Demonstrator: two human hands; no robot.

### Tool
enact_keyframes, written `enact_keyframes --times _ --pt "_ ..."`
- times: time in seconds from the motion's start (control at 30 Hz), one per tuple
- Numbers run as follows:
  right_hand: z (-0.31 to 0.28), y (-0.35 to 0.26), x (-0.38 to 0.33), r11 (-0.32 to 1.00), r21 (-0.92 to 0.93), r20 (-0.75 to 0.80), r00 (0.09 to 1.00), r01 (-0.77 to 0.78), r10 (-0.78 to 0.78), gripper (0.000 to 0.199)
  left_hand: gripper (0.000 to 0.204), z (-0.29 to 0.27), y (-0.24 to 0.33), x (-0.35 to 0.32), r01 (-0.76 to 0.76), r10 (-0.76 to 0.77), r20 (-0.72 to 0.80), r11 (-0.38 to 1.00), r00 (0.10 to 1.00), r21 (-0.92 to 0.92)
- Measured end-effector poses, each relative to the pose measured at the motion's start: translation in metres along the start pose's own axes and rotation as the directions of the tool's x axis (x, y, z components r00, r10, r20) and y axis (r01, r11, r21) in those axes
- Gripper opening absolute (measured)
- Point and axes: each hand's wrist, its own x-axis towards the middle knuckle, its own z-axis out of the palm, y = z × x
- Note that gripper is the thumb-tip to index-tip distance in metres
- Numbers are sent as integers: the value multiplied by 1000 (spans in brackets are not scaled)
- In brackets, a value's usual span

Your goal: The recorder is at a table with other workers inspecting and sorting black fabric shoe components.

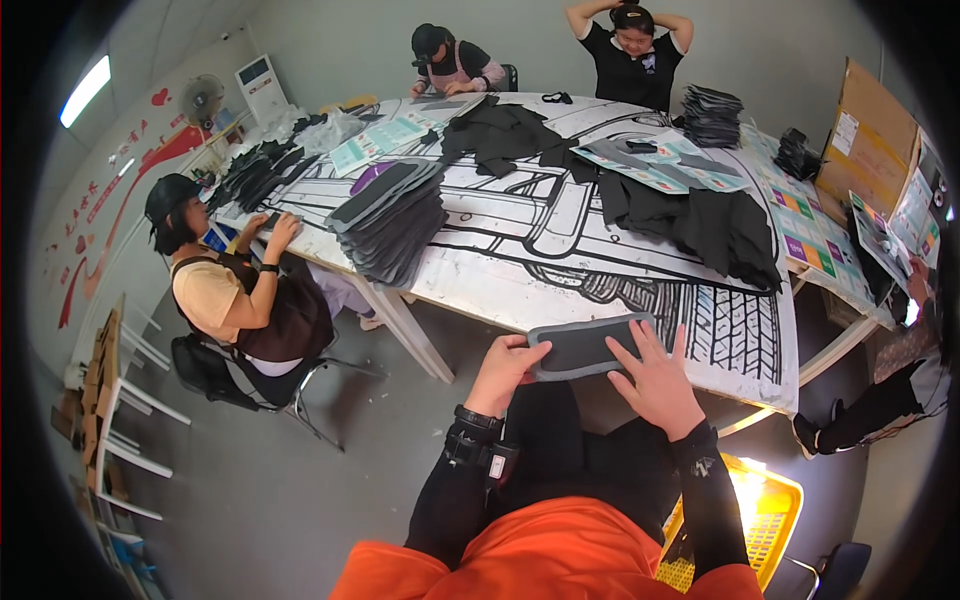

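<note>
Left hand [510, 362] pinches the grey-rimmed black rectangular fabric pad [580, 349], right hand [657, 385] splayed open across it; a slackening pinch could drop it!

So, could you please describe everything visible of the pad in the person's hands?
The pad is a fabric-looking rounded rectangle, dark inside a lighter grey border. It is held crosswise near the table, contact unclear. The left hand grips its left end, thumb on top; the right hand lays spread fingers on its right part.
</note>
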Motion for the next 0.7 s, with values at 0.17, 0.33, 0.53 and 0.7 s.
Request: enact_keyframes --times 0.17,0.33,0.53,0.7 --pt "0 -5 17 983 166 -98 993 76 -61 49 33 -18 -8 11 16 26 204 980 979 -197" --pt "2 37 9 955 296 -341 930 -34 139 42 29 -54 84 8 -284 284 -82 959 955 2" --pt "10 51 11 881 466 -437 848 -73 302 23 24 -191 198 70 -530 522 -304 846 797 63" --pt "11 52 10 910 408 -454 849 -73 272 18 29 -250 237 124 -484 460 -353 875 815 24"
